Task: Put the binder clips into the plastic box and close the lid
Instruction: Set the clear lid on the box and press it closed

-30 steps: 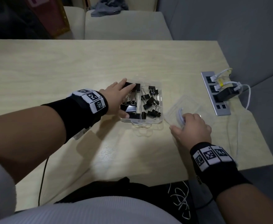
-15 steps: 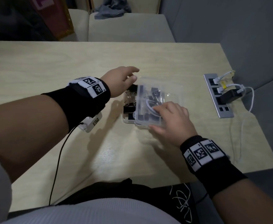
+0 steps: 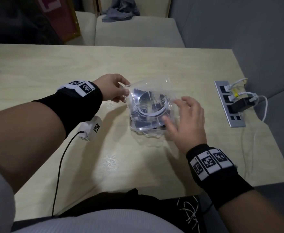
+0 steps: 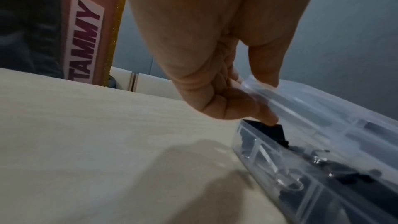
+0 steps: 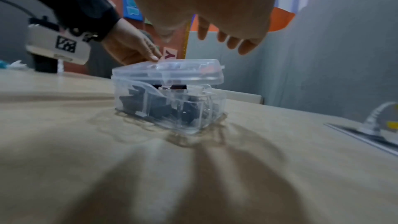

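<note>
The clear plastic box (image 3: 137,127) stands mid-table with black binder clips (image 3: 136,118) inside, dim through the plastic. The clear lid (image 3: 151,91) lies over it, tilted and ajar, with a gap at the near side under the lid (image 5: 172,71) above the box (image 5: 168,108). My left hand (image 3: 119,91) pinches the lid's left edge between thumb and fingers (image 4: 258,108). Below them, clips (image 4: 273,132) poke above the box wall (image 4: 301,176). My right hand (image 3: 184,118) is spread flat over the box's right front corner. Its fingertips (image 5: 232,40) hover above the lid without touching.
A grey power strip (image 3: 228,105) with white cables and a black adapter lies at the table's right edge. A black cable (image 3: 60,165) hangs from my left wrist unit. Pale chairs (image 3: 137,31) stand beyond the far edge, and a grey wall is on the right.
My right hand carried the lid from the table on the right onto the box and let go. My left hand left the box's inside and took the lid's left edge.
</note>
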